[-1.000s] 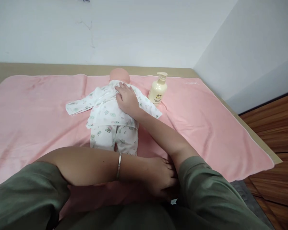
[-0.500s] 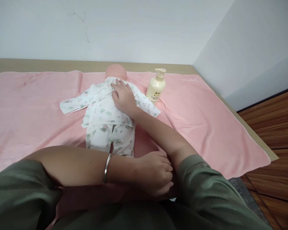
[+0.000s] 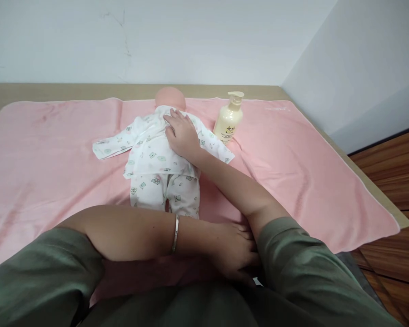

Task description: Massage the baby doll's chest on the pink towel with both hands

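A doll (image 3: 153, 154) in a white printed top and trousers lies on a pink blanket (image 3: 54, 150), its bald head at the far end. My right hand (image 3: 184, 136) rests flat on the upper part of the doll's top, fingers apart. Across the doll's lower legs stretches my left forearm, with a silver bangle (image 3: 176, 232) at the wrist. My left hand (image 3: 235, 250) is beside my right elbow, its fingers partly spread and their tips hidden against the arm and in shadow.
A cream pump bottle (image 3: 229, 121) stands on the blanket, right of the doll near its sleeve. Behind the table edge (image 3: 88, 91) is a white wall. Brown wood-grain panels (image 3: 395, 168) are at the right.
The view has shifted slightly, so the doll and bottle appear further right. My left hand has shifted a little rightward and its fingers have loosened. My right hand remains on the doll.
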The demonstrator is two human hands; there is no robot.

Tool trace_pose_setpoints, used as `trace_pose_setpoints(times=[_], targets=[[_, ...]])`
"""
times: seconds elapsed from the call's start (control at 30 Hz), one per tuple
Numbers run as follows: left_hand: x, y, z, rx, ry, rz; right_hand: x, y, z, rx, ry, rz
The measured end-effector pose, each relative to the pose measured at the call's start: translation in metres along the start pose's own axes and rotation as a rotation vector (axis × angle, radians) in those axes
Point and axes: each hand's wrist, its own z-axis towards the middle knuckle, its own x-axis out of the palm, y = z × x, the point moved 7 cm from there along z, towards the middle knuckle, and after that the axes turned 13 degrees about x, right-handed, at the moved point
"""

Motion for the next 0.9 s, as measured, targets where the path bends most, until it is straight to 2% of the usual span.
trace_pose_setpoints(times=[0.23, 0.5, 0.67, 0.9], targets=[[-0.005, -0.007, -0.011, -0.036, -0.040, 0.041, 0.005, -0.005, 0.002, -0.043, -0.030, 0.044], [-0.014, -0.009, -0.010, 0.023, -0.118, 0.132, 0.009, -0.008, 0.004, -0.051, -0.038, 0.087], [-0.018, -0.004, -0.007, -0.029, -0.084, 0.114, 0.007, -0.005, 0.004, -0.048, -0.046, 0.048], [-0.038, 0.002, -0.011, -0.081, -0.258, -0.077, 0.010, -0.006, 0.004, -0.050, -0.059, 0.054]])
